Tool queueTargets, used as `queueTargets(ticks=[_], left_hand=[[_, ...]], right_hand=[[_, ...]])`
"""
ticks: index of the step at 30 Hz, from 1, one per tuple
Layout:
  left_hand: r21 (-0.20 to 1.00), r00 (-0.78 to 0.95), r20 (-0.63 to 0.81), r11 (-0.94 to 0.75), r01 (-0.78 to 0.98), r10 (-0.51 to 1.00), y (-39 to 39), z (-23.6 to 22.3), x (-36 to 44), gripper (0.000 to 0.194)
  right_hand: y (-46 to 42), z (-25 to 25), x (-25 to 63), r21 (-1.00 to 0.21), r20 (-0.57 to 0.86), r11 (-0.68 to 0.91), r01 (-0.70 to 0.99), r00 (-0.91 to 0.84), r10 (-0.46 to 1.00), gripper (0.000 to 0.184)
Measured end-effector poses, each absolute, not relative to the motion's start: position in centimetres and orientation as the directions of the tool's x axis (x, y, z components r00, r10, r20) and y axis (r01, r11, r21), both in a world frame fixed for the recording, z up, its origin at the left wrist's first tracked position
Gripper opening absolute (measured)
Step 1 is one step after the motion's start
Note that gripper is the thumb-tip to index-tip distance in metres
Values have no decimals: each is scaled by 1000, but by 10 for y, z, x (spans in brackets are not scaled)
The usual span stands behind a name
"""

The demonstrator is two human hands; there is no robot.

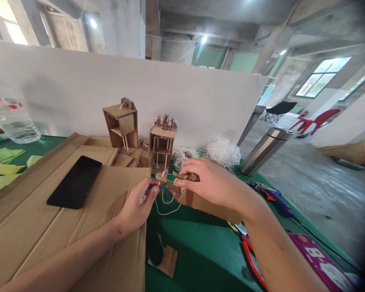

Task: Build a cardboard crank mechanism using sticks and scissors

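My left hand (pixel 141 200) is closed in a pinch at the edge of a small light-brown cardboard piece (pixel 162 177). My right hand (pixel 211 180) curls its fingers over a dark, layered corrugated cardboard piece (pixel 187 177), just right of the left fingertips. Under the right hand lies a longer cardboard box or strip (pixel 207 205), partly covered by the hand and forearm. A thin white string (pixel 167 213) loops on the green table below the fingers. Behind the hands stands a small cardboard model (pixel 162 144) with sticks and discs on top.
Another cardboard model (pixel 121 121) stands behind a big cardboard sheet (pixel 118 251) bearing a black phone (pixel 74 182). Rightward are white shredded strands (pixel 223 152), a steel thermos (pixel 266 150), a blue glue gun (pixel 275 198), red-handled pliers (pixel 251 255) and a purple box (pixel 319 259). A water bottle (pixel 16 121) stands left.
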State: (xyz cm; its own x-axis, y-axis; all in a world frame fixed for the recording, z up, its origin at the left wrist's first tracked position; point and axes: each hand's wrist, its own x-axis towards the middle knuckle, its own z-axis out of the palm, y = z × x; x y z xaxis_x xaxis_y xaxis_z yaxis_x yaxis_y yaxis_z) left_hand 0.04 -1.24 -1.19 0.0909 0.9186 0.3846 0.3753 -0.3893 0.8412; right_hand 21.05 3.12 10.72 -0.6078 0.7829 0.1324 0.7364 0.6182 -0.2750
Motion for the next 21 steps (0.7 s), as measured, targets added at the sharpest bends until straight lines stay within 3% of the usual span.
queueTargets(ticks=[21], left_hand=[[886,100,345,-358,294,933,-12,-13,2,20]], right_hand=[[29,103,208,-274,167,637,720,-617,769,19]])
